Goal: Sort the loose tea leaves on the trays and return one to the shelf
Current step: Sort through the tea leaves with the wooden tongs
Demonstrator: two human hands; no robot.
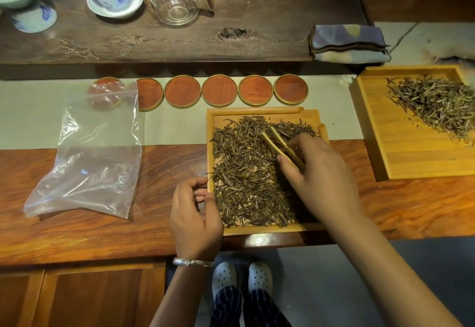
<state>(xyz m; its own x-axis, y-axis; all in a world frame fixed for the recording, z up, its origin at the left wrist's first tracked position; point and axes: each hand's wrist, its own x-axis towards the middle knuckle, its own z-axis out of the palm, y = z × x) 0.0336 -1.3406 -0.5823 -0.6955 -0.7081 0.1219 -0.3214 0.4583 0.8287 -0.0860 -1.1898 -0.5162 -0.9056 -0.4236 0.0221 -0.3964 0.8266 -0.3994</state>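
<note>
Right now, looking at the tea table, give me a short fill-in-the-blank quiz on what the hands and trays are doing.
1. The right hand holds wooden ____ over the near tray.
2. The left hand grips that tray's ____ edge.
3. Behind the tray lies a row of ____ round coasters.
4. The clear plastic bag lies to the tray's ____.

Missing words: tongs; left; six; left
</note>
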